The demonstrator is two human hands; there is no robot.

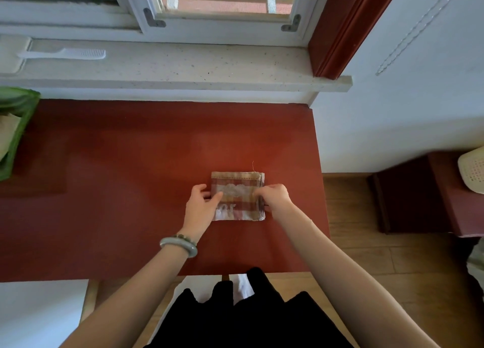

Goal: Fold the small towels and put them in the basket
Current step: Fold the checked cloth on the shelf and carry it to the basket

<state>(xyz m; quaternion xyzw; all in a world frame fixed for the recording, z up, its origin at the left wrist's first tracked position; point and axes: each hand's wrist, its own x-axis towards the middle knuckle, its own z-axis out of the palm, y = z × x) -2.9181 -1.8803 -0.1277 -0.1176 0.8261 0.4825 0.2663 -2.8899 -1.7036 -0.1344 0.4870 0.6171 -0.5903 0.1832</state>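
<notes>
A small checked towel, folded into a thick square with brown, red and cream checks, lies on the red table right of centre. My left hand rests on its left edge, thumb on top of the cloth and fingers curled around the side. My right hand pinches the stacked layers at its right edge. A green basket with pale cloth inside stands at the table's far left edge, only partly in view.
A stone window sill runs behind the table, with a white comb lying on it. The table's right edge drops to a wooden floor. A dark red cabinet with a cream basket-like object stands at right.
</notes>
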